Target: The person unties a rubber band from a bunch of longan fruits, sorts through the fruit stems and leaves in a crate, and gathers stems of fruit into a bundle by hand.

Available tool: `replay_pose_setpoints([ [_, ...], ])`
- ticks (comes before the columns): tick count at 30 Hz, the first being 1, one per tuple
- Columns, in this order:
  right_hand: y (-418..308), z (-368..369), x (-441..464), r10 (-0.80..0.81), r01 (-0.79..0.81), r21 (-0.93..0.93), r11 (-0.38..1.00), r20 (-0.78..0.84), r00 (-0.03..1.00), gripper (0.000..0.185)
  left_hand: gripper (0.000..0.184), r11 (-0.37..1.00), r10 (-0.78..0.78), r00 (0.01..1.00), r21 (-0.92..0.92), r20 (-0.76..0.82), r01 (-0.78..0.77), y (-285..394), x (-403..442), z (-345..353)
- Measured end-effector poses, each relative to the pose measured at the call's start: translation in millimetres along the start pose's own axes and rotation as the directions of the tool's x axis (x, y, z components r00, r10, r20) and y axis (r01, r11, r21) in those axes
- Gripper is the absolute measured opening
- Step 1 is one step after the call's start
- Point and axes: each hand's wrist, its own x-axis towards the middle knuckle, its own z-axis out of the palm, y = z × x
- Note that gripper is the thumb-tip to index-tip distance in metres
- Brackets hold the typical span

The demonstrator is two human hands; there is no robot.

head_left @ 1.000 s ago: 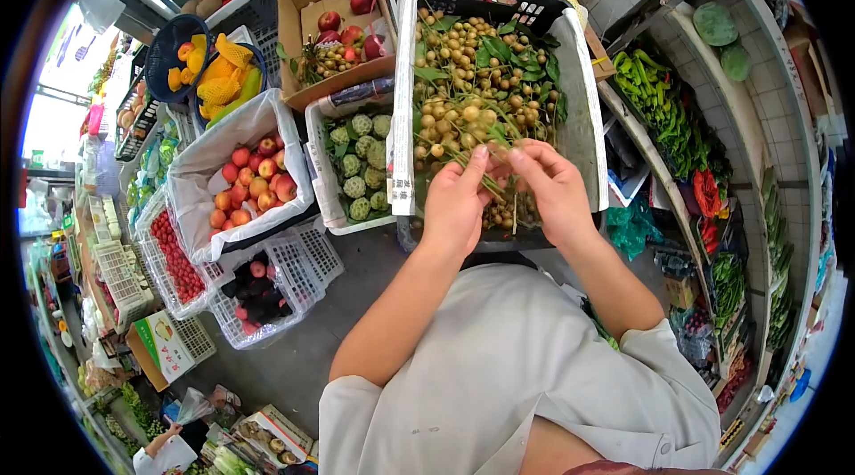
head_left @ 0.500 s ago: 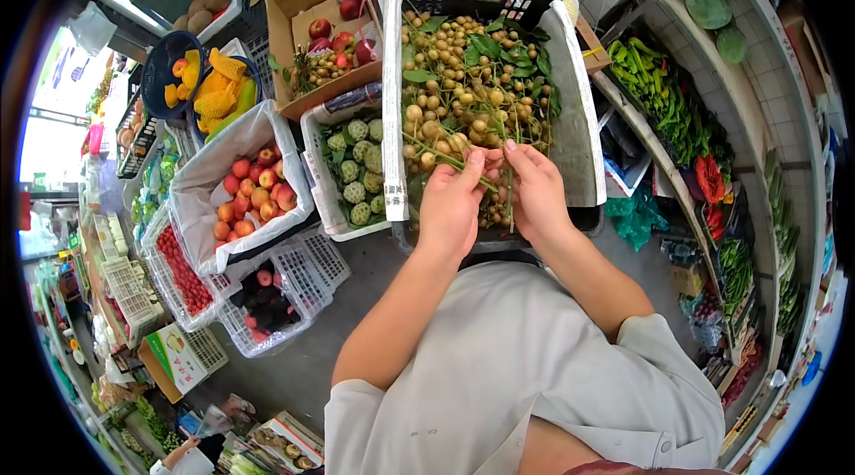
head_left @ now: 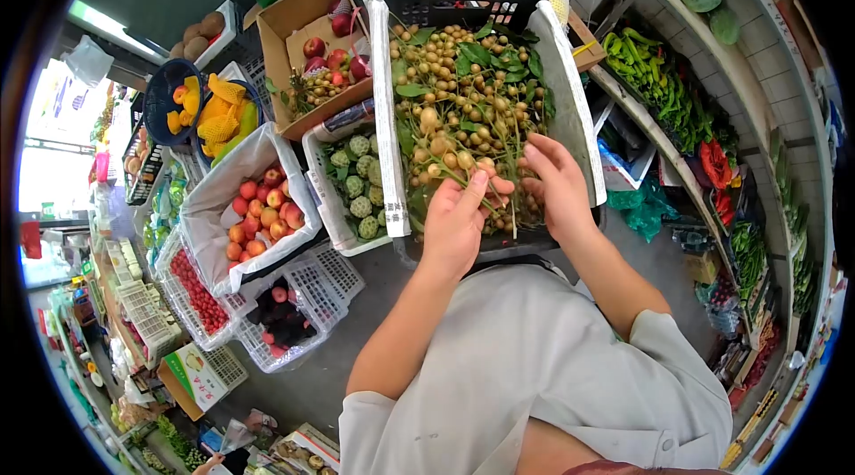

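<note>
My left hand (head_left: 460,212) is closed around the stems of a bunch of longans (head_left: 450,157), held over the near part of a black crate (head_left: 419,248) with white-lined sides. Tan, round longans with green leaves (head_left: 481,54) fill much of that crate. To the right of the bunch, my right hand (head_left: 559,188) is apart from my left one, its fingers partly stretched and spread. A thin upright stem (head_left: 514,199) runs close to those fingertips; I see no grip on it.
Left of the crate stand a basket of green custard apples (head_left: 361,181), a lined crate of peaches (head_left: 267,212) and a cardboard box (head_left: 298,21) with red fruit. On the right, a long shelf carries green peppers (head_left: 646,65). A green plastic bag (head_left: 643,208) lies below it.
My right hand has moved right and away from my left, its fingers opening off the stem. The left hand still holds the bunch. The whole view has shifted slightly.
</note>
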Motion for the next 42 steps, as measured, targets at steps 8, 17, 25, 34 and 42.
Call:
replay_pose_setpoints([
  [8, -16.0, -4.4, -40.4, -0.182, 0.431, -0.596, 0.677, 0.432, 0.883, 0.028, 0.026, 0.990, -0.052, 0.998, 0.132, 0.018, 0.050, 0.5, 2.5, 3.6],
  [17, -26.8, -20.4, -9.3, -0.330, 0.462, -0.434, 0.773, 0.348, 0.878, 0.031, 0.029, 0.993, -0.089, 0.994, 0.072, -0.056, 0.093, 7.0, 1.0, 7.2],
  [25, -61.9, -36.3, 4.5, -0.311, 0.452, -0.382, 0.806, 0.376, 0.873, 0.031, 0.019, 0.991, -0.110, 0.976, -0.101, -0.187, 0.092, 9.4, 2.3, 8.8],
  [34, -94.1, -44.6, -15.9, -0.645, 0.736, -0.225, 0.638, 0.364, 0.671, 0.019, 0.020, 0.982, -0.122, 0.977, -0.163, -0.176, 0.093, 8.4, 4.4, 0.9],
  [42, -83.3, -41.6, -17.9, -0.588, 0.673, -0.061, 0.737, 0.433, 0.683, 0.018, 0.027, 0.989, -0.092, 0.991, -0.121, -0.095, 0.080, 6.4, 6.0, 1.2],
])
